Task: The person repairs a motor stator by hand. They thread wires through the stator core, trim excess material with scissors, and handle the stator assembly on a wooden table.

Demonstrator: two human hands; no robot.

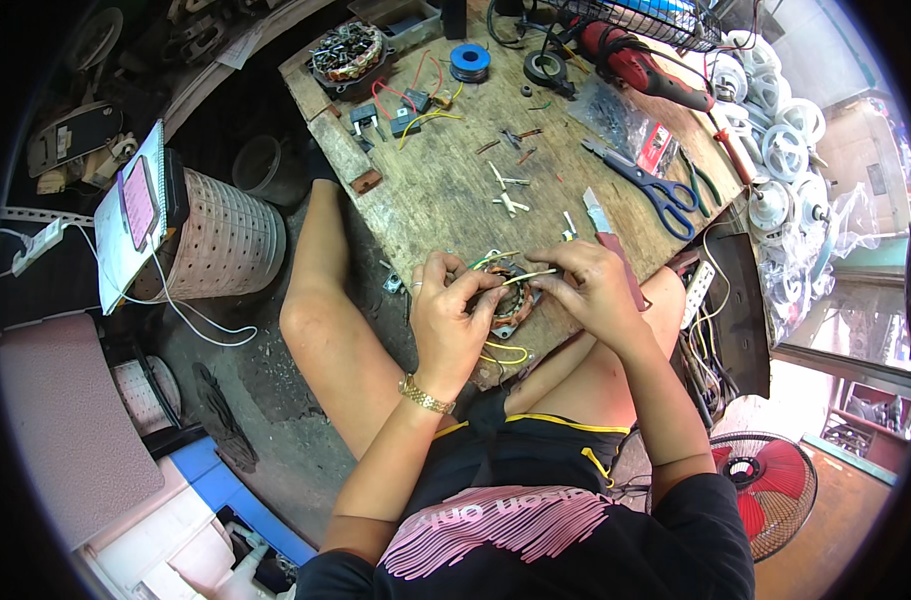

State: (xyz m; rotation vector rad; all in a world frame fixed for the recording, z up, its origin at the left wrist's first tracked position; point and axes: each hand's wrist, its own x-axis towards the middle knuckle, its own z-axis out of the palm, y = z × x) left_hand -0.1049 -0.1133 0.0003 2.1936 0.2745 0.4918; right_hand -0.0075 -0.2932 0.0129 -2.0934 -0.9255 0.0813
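At the bench's near edge sits a small motor stator [517, 305] with copper windings, partly hidden by my hands. My left hand [450, 312] is closed at its left side, fingertips pinching a thin pale-yellow wire [529, 275]. Across from it, my right hand [593, 285] pinches the same wire's other end between thumb and fingers. A green-and-yellow lead [494, 258] rises by the left fingers. Below the stator a yellow wire loop [508, 354] hangs out. A utility knife [616, 247] with a dark red handle lies just beyond my right hand.
On the wooden bench [446, 170] lie blue-handled scissors [656, 190], pliers [701, 185], cut sleeve pieces [511, 200], a blue solder spool [470, 63], black tape [545, 68] and a red power tool [641, 70]. A larger stator [349, 52] sits far left. A fan [766, 490] stands lower right.
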